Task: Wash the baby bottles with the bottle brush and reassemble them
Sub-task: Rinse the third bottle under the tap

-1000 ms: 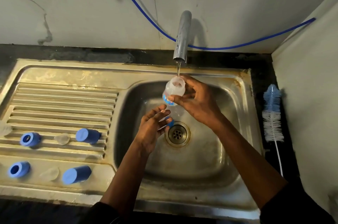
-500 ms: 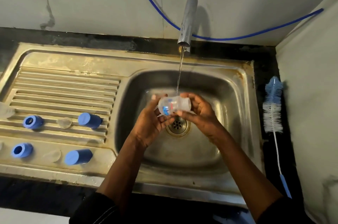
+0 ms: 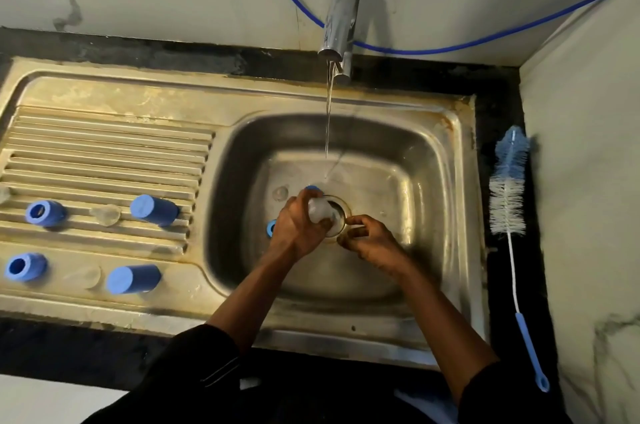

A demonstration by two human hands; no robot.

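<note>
My left hand (image 3: 298,228) grips a small clear baby bottle (image 3: 321,210) low in the sink basin (image 3: 426,202), right over the drain. The curled fingertips of my right hand (image 3: 369,242) meet the bottle's lower end. Water runs from the tap (image 3: 341,8) and lands just behind my hands. A blue ring (image 3: 271,226) lies in the basin left of my left hand, another blue part (image 3: 313,187) peeks out above it, and a clear teat (image 3: 280,193) lies nearby. The bottle brush (image 3: 509,188) rests on the black counter to the right of the sink.
On the drainboard (image 3: 104,146) at the left lie two blue caps (image 3: 154,210) (image 3: 133,279), two blue rings (image 3: 45,213) (image 3: 25,267) and two clear teats (image 3: 105,215) (image 3: 86,276). A blue hose (image 3: 415,50) runs along the back wall. A side wall stands close on the right.
The bottle has come down from under the tap stream to the drain. It passed from my right hand's grip into my left hand, and the blue piece my left hand held is gone from it.
</note>
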